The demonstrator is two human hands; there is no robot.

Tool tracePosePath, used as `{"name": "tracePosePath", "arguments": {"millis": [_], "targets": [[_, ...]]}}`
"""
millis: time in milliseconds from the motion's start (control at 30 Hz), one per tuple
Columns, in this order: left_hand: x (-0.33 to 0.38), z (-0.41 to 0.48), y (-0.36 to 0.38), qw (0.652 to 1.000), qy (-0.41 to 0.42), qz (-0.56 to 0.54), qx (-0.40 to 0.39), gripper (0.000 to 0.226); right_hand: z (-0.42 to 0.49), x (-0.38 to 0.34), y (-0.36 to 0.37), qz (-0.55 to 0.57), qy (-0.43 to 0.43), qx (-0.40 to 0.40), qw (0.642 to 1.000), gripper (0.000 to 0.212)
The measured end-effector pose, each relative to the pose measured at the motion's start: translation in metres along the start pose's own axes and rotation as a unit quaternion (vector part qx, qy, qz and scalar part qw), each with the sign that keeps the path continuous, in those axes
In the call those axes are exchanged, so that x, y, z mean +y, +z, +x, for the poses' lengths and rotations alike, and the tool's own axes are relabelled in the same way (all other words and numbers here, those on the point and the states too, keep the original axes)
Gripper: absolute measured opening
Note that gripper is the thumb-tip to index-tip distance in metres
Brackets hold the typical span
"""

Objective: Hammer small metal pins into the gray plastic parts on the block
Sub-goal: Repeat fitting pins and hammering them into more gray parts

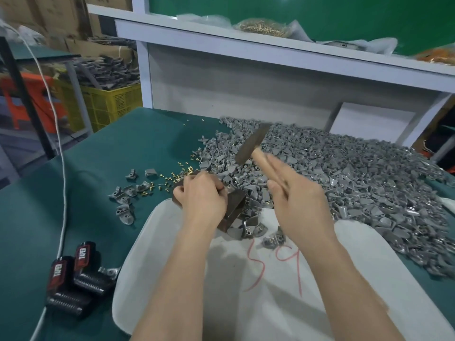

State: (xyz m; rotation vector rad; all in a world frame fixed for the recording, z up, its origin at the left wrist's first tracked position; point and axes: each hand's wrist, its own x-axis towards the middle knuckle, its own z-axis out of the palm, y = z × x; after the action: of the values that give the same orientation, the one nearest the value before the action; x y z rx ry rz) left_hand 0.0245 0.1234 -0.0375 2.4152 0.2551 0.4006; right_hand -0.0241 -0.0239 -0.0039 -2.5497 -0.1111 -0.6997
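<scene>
1 hammer (251, 143), 1 block (236, 204), 2 black devices (83, 269), gray parts (344, 168) beyond counting.

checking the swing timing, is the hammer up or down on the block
Up. The hammer, gripped by the right hand, hangs blurred in the air above and beyond the block.

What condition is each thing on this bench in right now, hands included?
Hammer: raised, blurred, gripped by the right hand.
Block: standing at the white sheet's edge, left hand curled over its top.
Gray parts: heaped loose on the green mat.
Pins: scattered on the mat beside the block.
</scene>
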Motion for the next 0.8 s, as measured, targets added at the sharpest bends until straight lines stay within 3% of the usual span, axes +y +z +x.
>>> {"name": "tracePosePath", "arguments": {"millis": [67,167,233,400,600,700,733,800], "targets": [[0.000,-0.001,0.000,1.000,-0.001,-0.003,0.002,0.014,-0.002,-0.001,0.002,0.035,-0.010,0.004,0.999,0.051],[0.001,0.000,0.000,1.000,0.007,0.018,0.002,0.013,-0.001,0.001,0.002,-0.047,-0.009,-0.131,0.990,0.048],[0.000,0.000,0.000,1.000,0.008,0.018,0.005,0.013,0.007,0.005,0.000,-0.059,0.007,-0.147,0.987,0.045],[-0.001,-0.001,0.001,1.000,0.003,0.004,0.009,0.012,0.019,0.018,0.007,0.064,0.064,-0.096,0.991,0.045],[-0.001,-0.002,0.000,1.000,0.002,0.007,0.012,0.011,0.025,0.039,0.021,0.174,0.190,-0.172,0.951,0.036],[-0.001,-0.001,0.000,1.000,0.002,0.004,0.014,0.012,0.022,0.038,0.025,0.007,0.158,-0.196,0.968,0.035],[-0.001,-0.001,0.000,1.000,0.003,-0.002,0.014,0.012,0.023,0.037,0.026,-0.047,0.137,-0.165,0.976,0.039],[0.001,-0.001,0.000,0.999,0.012,-0.029,0.013,0.013,0.026,0.029,0.027,-0.043,0.074,-0.080,0.993,0.044]]}}
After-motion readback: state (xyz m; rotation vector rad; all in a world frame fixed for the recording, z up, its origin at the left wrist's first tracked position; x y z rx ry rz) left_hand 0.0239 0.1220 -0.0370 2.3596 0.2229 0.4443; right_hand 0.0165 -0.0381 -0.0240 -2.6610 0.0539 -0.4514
